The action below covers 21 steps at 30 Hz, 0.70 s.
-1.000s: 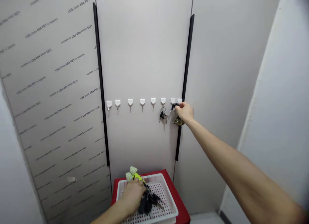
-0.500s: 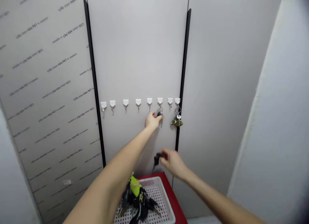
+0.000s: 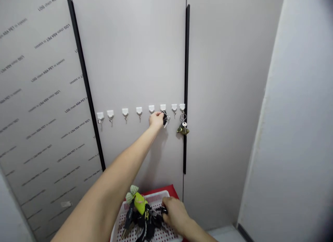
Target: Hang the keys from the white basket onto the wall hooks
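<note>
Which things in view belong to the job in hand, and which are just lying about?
Seemingly part of the job:
keys in the left hand
dark key in the right hand
key pile
white basket
white hooks
key set on the far-right hook

Just around:
red stand
black strips
printed panel
small white tag

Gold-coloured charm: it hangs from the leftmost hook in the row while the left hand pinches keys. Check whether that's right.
Wrong hook: the head view shows the gold-coloured charm hanging from the rightmost hook. The left hand does pinch keys.
</note>
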{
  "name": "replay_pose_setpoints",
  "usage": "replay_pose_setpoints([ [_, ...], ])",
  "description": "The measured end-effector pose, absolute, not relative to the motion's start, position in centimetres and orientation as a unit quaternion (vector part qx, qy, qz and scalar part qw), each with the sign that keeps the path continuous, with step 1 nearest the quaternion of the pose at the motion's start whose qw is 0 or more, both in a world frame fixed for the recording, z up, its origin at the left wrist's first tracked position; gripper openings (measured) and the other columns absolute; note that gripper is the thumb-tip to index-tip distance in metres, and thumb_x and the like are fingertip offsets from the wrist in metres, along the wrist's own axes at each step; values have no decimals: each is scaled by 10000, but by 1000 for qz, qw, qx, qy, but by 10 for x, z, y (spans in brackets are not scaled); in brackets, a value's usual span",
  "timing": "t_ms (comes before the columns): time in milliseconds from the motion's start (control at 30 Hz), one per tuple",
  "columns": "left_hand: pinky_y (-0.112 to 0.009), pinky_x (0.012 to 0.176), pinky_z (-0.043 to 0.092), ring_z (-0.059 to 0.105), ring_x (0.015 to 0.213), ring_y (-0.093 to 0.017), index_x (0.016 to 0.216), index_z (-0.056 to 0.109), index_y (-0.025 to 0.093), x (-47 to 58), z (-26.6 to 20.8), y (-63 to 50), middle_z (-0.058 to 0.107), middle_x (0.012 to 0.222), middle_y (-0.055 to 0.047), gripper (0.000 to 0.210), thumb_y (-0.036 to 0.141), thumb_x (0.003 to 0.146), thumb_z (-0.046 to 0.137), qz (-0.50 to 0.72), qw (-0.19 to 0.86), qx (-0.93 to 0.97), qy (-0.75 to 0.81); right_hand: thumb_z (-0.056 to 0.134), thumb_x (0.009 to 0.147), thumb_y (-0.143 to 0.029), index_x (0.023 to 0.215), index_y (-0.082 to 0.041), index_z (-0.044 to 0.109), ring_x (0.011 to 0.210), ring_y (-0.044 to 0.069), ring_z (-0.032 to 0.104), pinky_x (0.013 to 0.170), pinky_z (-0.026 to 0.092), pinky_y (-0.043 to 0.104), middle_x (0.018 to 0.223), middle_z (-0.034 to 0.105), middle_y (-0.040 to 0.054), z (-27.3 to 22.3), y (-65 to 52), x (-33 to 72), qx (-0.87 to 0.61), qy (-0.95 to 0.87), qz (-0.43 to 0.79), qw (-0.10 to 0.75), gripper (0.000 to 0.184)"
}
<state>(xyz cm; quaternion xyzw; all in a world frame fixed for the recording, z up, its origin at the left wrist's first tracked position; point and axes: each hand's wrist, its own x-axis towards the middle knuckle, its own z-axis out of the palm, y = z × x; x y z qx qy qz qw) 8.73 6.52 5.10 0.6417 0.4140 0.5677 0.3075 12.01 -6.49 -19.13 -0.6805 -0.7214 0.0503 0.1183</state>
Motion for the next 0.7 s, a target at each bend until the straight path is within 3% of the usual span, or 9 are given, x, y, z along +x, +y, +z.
replay_pose_setpoints([
  [100,-149,498,380,503,518,-53,722,540,126,85,68,63,580,652,-21,170,204,644,410,592,323,629,387,477,514,-187,770,-179,556,756,184,511,635,360,250,828,575,63,-185,-64,124,-649,-754,74,74,268],
  [200,-143,499,380,493,487,-42,684,536,127,82,81,61,568,613,-11,135,186,638,424,603,322,627,374,541,470,-234,812,-166,561,704,161,522,596,379,221,799,588,44,-156,-54,145,-575,-796,177,66,350],
  [267,-141,498,382,487,472,-32,693,530,130,79,87,60,563,627,-7,126,177,642,424,611,332,621,362,503,531,-256,837,-147,556,669,133,523,590,384,207,765,594,40,-121,-41,165,-579,-778,184,159,329],
  [367,-148,498,385,484,465,-30,731,525,134,77,92,57,561,657,-12,140,171,652,416,599,338,632,358,407,632,-307,884,-112,533,725,123,514,654,375,215,844,573,75,-59,-19,196,-669,-627,54,396,343],
  [433,-163,511,388,491,482,-42,746,529,136,78,94,57,565,672,-22,152,174,654,413,575,304,657,380,400,634,-350,893,-139,527,733,134,514,647,373,234,832,574,63,-22,-6,209,-703,-533,-24,470,358],
  [600,-204,618,375,508,633,-90,709,557,172,82,102,57,582,697,-25,142,174,622,444,496,96,753,421,427,587,-429,883,-210,519,744,175,512,582,367,265,799,573,34,22,10,211,-757,-429,-109,480,379],
  [700,-210,636,366,501,667,-95,747,555,192,85,103,55,585,716,-20,172,177,636,424,476,44,776,410,429,580,-437,859,-221,531,747,185,512,563,359,267,817,565,48,26,16,207,-776,-418,-121,456,367],
])
